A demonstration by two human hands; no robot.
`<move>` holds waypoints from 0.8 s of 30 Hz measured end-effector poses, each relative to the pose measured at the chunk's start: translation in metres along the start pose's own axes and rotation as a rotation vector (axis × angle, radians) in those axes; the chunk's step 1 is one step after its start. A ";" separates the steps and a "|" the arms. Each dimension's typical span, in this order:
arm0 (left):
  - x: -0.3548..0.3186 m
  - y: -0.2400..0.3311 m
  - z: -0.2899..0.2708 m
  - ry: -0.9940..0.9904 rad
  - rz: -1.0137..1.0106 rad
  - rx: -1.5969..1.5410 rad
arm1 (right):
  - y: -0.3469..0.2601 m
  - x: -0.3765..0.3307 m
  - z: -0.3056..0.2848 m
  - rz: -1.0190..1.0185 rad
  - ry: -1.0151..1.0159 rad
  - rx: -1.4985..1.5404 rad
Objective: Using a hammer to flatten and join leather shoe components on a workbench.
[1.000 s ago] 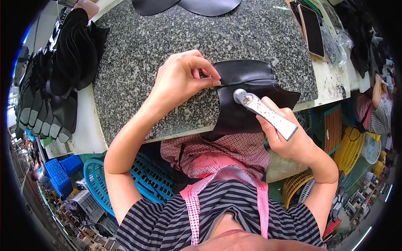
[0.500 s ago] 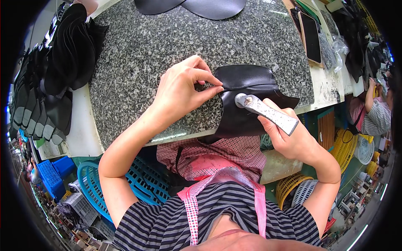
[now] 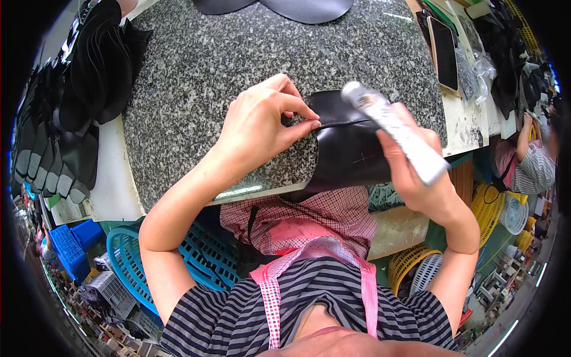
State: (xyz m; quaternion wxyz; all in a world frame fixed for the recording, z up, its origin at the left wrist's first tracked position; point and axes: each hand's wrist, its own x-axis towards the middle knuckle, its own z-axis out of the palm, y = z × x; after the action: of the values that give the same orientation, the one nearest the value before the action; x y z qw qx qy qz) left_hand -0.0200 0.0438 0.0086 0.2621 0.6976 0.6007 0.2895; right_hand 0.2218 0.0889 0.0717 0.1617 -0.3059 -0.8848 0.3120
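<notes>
- The left hand (image 3: 262,128) pinched the folded edge of a black leather piece (image 3: 351,149), thumb and forefinger pressed together on the fold.
- That leather piece lay on the speckled granite worktop (image 3: 202,77), its lower part hanging over the near edge just below the pinch.
- The right hand (image 3: 416,172) was closed around the handle of a small metal hammer (image 3: 389,122), whose round head was raised above the leather, up and to the right of the pinching fingers.
- Far to the left of the grip, a stack of black leather pieces (image 3: 65,119) sat along the worktop's side.
- Beyond the grip, at the far edge, two more dark cut pieces (image 3: 279,9) lay flat.
- To the right of the hammer, a phone (image 3: 445,53) rested on a board.
- Below the worktop stood blue plastic baskets (image 3: 196,262).
</notes>
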 end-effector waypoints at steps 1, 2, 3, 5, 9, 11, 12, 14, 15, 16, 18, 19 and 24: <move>0.000 0.001 0.000 0.000 0.000 -0.004 | -0.004 -0.001 -0.003 -0.177 0.130 -0.230; 0.000 0.003 -0.001 -0.016 -0.009 -0.003 | -0.003 -0.005 0.002 -0.174 0.121 -0.160; 0.000 0.004 -0.002 -0.034 -0.018 0.003 | 0.001 -0.009 0.011 -0.171 0.115 -0.088; 0.000 0.003 -0.002 -0.027 0.001 0.011 | 0.004 -0.008 0.016 0.109 -0.062 0.111; -0.006 0.001 0.003 0.049 0.030 0.001 | -0.002 -0.001 0.002 -0.145 0.063 -0.045; -0.009 0.001 0.005 0.053 0.060 0.002 | -0.004 -0.009 0.014 0.042 -0.068 0.148; -0.009 0.002 0.005 0.057 0.101 0.008 | 0.000 -0.010 0.022 0.032 -0.104 0.086; -0.010 0.007 0.004 0.062 0.142 0.052 | 0.000 -0.009 0.020 0.138 -0.142 0.157; -0.013 0.009 0.004 0.061 0.177 0.098 | -0.004 -0.008 0.018 0.135 -0.129 0.155; -0.015 0.010 0.005 0.020 0.138 0.103 | -0.005 -0.007 0.017 0.132 -0.130 0.156; -0.016 0.011 0.009 0.049 0.159 0.120 | -0.005 -0.004 0.013 0.227 -0.175 0.121; -0.015 0.011 0.010 0.075 0.182 0.136 | -0.004 -0.004 0.012 0.226 -0.175 0.118; -0.015 0.010 0.010 0.062 0.174 0.124 | -0.008 -0.015 0.021 0.037 0.083 0.143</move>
State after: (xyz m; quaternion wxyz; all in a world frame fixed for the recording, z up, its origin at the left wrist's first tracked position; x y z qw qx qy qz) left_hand -0.0080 0.0276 0.0076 0.1738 0.7527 0.5625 0.2946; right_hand 0.2196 0.0643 0.0595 0.2137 -0.3224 -0.8471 0.3644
